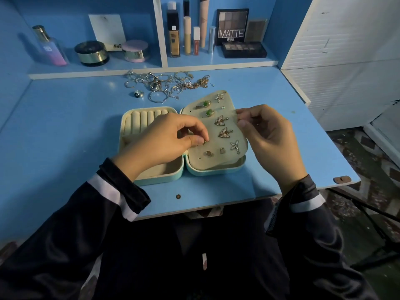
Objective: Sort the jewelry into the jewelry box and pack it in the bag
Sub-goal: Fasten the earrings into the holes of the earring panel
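Observation:
A mint-green jewelry box (160,179) lies open on the blue desk, cream inside, with ring rolls (147,119) in its left half. Over the right half a cream earring panel (216,161) is lifted at an angle. It carries green, butterfly and starfish earrings (223,132). My left hand (164,139) pinches a small green earring (204,142) against the panel's left edge. My right hand (266,135) holds the panel's right edge between thumb and fingers. A heap of loose rings, hoops and chains (166,84) lies behind the box. No bag is in view.
A raised shelf at the back holds a perfume bottle (50,46), two round jars (92,53), several makeup tubes (187,35) and eyeshadow palettes (244,49). A white slatted wall (346,50) stands to the right. The desk's front edge (205,210) runs just above my lap.

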`<state>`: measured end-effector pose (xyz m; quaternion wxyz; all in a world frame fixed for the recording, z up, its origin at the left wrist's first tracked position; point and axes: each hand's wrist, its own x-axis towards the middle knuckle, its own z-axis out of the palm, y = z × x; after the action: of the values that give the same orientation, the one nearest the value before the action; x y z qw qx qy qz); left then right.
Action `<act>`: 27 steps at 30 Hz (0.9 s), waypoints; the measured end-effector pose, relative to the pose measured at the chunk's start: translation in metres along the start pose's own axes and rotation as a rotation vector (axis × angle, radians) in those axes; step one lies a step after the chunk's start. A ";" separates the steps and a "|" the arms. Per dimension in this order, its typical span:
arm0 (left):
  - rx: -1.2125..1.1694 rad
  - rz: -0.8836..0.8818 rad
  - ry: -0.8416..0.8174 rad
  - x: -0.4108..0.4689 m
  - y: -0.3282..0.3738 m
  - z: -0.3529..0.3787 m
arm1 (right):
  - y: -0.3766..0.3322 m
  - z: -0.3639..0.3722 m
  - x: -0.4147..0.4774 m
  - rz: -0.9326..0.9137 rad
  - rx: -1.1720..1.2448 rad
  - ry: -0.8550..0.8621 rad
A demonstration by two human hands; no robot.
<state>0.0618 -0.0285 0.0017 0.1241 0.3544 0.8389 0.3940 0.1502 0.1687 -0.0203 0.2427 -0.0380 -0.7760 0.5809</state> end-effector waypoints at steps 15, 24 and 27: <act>0.117 0.063 0.295 -0.017 0.005 0.023 | -0.001 0.001 0.000 0.014 0.016 0.007; 0.198 0.147 0.386 -0.027 0.004 0.031 | -0.003 0.001 -0.001 0.029 0.030 0.014; 0.166 0.142 0.399 -0.030 0.002 0.032 | -0.004 0.001 -0.001 0.028 0.037 0.015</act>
<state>0.0999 -0.0304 -0.0204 -0.1019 0.3366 0.8492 0.3938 0.1519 0.1665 -0.0175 0.2411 -0.0486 -0.7626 0.5982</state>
